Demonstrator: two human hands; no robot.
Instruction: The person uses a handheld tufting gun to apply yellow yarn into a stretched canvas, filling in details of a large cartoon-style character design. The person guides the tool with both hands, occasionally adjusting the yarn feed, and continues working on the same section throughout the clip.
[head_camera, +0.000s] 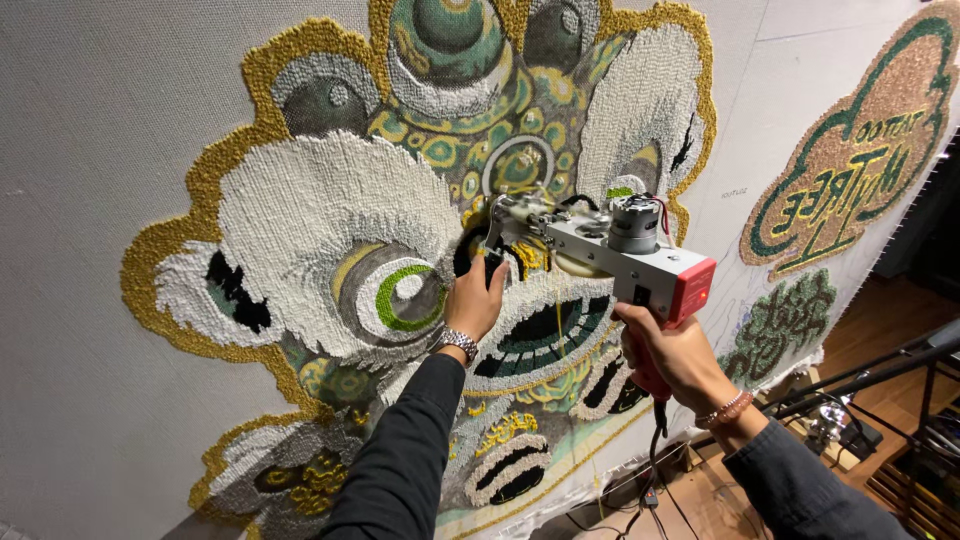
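Red-grip tufting gun (610, 250) in right hand (680, 355) – left hand (475, 300) prob. on front handle.

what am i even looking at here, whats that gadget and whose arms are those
This is one picture from a camera worn on a person's head, so the two arms in dark sleeves are that person's own. In front of them hangs a stretched grey cloth that carries a large yarn picture, a lion-like mask in white, gold, green and black. The gadget is a handheld tufting gun with a grey body, a small motor on top and a red grip; its front end is pressed to the cloth. The right hand holds the red grip, and the left hand grips the front handle. A smaller tufted emblem sits to the right.
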